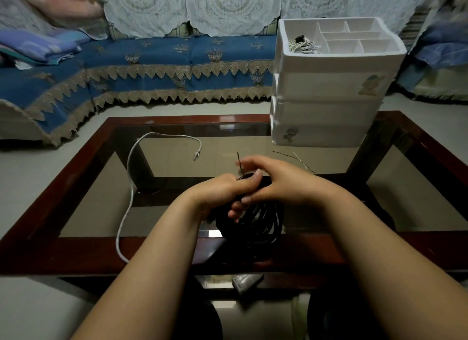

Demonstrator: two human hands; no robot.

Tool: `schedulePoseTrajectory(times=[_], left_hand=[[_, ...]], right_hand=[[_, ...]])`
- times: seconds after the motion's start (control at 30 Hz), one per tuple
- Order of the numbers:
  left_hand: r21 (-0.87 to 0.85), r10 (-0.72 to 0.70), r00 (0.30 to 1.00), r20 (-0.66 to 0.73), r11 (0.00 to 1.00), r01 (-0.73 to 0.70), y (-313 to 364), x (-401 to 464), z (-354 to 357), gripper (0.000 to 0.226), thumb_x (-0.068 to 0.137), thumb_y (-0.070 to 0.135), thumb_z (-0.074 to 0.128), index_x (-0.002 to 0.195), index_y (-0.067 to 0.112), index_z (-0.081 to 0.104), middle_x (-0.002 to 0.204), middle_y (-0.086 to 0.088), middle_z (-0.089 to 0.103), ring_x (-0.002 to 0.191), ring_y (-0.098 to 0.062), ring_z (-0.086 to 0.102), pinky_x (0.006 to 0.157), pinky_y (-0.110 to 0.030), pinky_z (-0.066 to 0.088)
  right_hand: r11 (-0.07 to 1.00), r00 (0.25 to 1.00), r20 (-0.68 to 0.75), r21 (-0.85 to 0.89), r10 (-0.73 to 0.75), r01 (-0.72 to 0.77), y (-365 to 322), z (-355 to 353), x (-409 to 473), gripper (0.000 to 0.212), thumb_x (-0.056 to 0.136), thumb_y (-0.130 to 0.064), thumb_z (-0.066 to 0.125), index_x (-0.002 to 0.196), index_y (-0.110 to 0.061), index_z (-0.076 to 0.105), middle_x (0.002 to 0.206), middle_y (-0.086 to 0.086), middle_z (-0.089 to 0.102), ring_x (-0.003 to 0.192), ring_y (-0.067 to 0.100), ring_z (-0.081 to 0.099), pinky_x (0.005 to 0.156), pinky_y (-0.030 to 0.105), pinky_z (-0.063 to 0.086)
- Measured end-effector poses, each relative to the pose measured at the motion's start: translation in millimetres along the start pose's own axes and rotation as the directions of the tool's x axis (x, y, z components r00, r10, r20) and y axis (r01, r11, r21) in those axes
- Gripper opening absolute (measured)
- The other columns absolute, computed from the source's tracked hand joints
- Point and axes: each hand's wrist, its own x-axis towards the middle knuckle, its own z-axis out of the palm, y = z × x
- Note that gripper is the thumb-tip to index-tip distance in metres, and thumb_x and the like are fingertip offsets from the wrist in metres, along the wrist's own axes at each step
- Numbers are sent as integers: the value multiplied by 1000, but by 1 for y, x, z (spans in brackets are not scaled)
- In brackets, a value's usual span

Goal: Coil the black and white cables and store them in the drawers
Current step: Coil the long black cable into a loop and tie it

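Observation:
A coiled black cable [255, 223] hangs over the near edge of the glass table, held at its top by both hands. My left hand [225, 190] grips the top of the coil, thumb across it. My right hand [276, 180] pinches a thin black twist tie [239, 162] that sticks up above the coil. A white cable [130, 187] lies uncoiled on the glass at the left, its plug [196, 156] near the middle. The white drawer unit [326, 106] stands at the table's far right, drawers closed; its top tray holds a bundle of cables [302, 46].
Two loose thin ties [296, 158], one black and one white, lie on the glass in front of the drawer unit. The table has a dark red wooden frame [76, 253]. A blue-covered sofa [152, 68] runs behind it. A small grey object [247, 282] lies on the lower shelf.

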Motion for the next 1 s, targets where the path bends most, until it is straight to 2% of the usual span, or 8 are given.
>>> schedulePoseTrajectory(times=[0.1,0.17,0.27,0.33,0.5,0.7,0.83,1.0], left_hand=[[70,31,1000,1,997,-31,-2,0,1,53,80,64,48,64,14,51,52,-6,57,40,-13,43,53,-27,41],[105,36,999,-30,994,-32,-2,-1,0,50,79,63,47,80,14,59,69,-10,71,41,-12,46,54,-26,42],[108,20,996,-92,994,-10,-2,-3,-2,54,78,61,49,93,11,62,79,-11,74,46,-12,54,56,-25,46],[111,9,994,-108,994,3,-3,-3,-3,57,76,61,51,93,9,65,80,-11,74,51,-12,59,59,-26,49],[85,11,983,-181,996,5,-6,-2,2,52,73,60,54,80,10,66,70,-4,69,48,-9,55,52,-21,47],[129,19,966,-258,992,15,-13,-5,7,48,72,60,58,76,13,65,55,4,61,54,-12,57,67,-30,47],[165,47,942,-333,986,9,-10,-4,6,35,84,49,60,74,16,64,49,8,60,54,-5,57,53,-13,42],[93,67,937,-343,995,-37,-7,-9,2,52,68,65,65,66,13,63,59,-2,60,58,-14,53,60,-25,37]], right_hand=[[1000,1000,24,9,-6,6,1,2,0,47,77,-27,77,120,-24,59,111,-9,64,102,4,59,89,23,49],[996,1000,-15,-88,-26,25,1,6,0,41,78,-31,75,115,-27,59,107,-10,64,99,6,59,84,23,49],[980,996,-58,-194,-64,52,1,11,1,36,83,-34,68,115,-26,54,109,-7,62,99,12,57,84,33,49],[969,994,-69,-236,-89,71,0,13,0,32,86,-33,64,112,-23,49,104,-6,60,94,16,56,79,36,48],[953,995,-57,-297,-85,65,0,14,0,30,88,-34,63,108,-25,42,96,-8,58,87,15,56,71,32,46],[996,1000,19,-93,7,-6,9,15,5,45,77,-38,74,118,-28,56,109,-9,63,96,8,60,83,27,51],[994,998,-53,-111,-22,16,10,16,6,42,78,-39,72,116,-30,56,107,-7,66,94,10,61,81,32,53],[951,966,-207,-296,-155,89,5,19,5,37,79,-35,70,106,-22,50,84,-10,57,82,20,58,68,36,47]])
